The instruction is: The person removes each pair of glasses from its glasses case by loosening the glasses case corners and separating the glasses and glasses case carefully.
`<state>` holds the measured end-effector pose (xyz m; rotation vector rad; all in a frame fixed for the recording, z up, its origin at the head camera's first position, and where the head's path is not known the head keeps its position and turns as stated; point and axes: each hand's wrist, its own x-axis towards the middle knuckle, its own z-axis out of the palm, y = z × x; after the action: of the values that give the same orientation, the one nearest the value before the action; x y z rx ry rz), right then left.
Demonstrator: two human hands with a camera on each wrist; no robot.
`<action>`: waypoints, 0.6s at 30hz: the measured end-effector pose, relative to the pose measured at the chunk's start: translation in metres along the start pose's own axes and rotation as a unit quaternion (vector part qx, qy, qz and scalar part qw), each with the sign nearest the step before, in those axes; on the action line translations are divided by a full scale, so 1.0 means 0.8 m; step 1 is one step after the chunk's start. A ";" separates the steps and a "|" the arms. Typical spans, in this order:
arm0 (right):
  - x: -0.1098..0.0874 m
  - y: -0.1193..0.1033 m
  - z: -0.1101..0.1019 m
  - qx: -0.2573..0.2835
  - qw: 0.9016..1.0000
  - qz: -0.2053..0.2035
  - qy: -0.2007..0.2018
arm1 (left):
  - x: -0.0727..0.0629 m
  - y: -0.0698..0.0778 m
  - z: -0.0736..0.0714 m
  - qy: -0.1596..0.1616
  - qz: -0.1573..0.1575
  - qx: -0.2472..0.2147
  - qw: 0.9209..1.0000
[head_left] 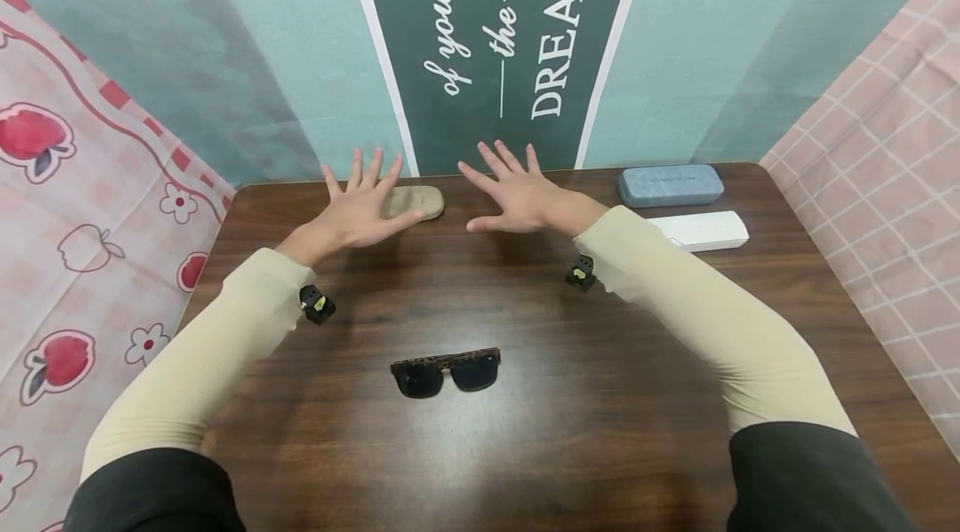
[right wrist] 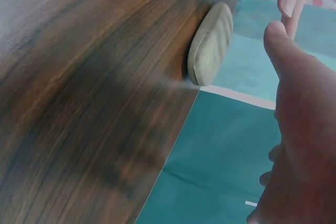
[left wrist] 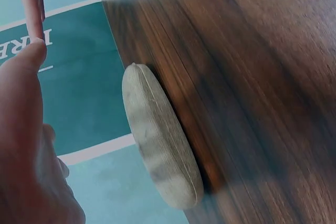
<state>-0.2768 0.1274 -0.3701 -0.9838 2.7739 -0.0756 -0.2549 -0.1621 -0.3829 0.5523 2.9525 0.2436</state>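
Both hands hover above the back of the table with fingers straight and spread, holding nothing. Below and beside my left hand (head_left: 356, 211) lies a beige glasses case (head_left: 420, 202), partly covered by that hand in the head view; the left wrist view shows the whole closed case (left wrist: 160, 135). My right hand (head_left: 521, 194) is apart from it, to its right. A pair of sunglasses (head_left: 447, 372) with dark lenses and a tortoiseshell-patterned frame lies nearer the front. Beyond the right wrist are a blue case (head_left: 671, 185) and a white case (head_left: 701, 230), the latter partly hidden by the sleeve.
The dark wooden table (head_left: 600, 432) ends at a teal backdrop (head_left: 300, 32) with white lettering. Patterned cloth with apples (head_left: 67, 207) hangs on the left, and pink checked cloth (head_left: 885, 207) on the right. A small black camera sits on each wrist.
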 end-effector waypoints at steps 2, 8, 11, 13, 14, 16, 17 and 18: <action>-0.006 0.005 -0.001 0.001 1.000 0.004 -0.003 | 0.001 0.004 0.000 0.001 0.003 -0.004 1.000; -0.027 0.019 -0.001 0.009 1.000 0.008 -0.008 | 0.004 0.022 -0.001 -0.001 0.011 -0.015 1.000; -0.037 0.025 0.001 0.012 1.000 0.007 -0.012 | 0.007 0.031 -0.001 -0.003 0.016 -0.013 1.000; -0.043 0.028 0.002 0.012 1.000 0.008 -0.009 | 0.009 0.038 0.000 -0.005 0.020 -0.014 1.000; -0.046 0.030 0.003 0.009 1.000 0.009 -0.008 | 0.011 0.041 0.000 -0.007 0.023 -0.015 1.000; -0.053 0.033 0.004 0.011 1.000 0.010 -0.004 | 0.014 0.049 0.001 -0.011 0.027 -0.013 0.999; -0.056 0.034 0.004 0.014 1.000 0.011 -0.001 | 0.015 0.053 0.001 -0.015 0.029 -0.013 0.999; -0.059 0.036 0.004 0.017 1.000 0.014 0.000 | 0.016 0.057 0.001 -0.018 0.032 -0.013 0.999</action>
<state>-0.2580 0.1795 -0.3685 -0.9376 2.7748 -0.1180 -0.2508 -0.1153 -0.3770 0.6425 2.8950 0.2757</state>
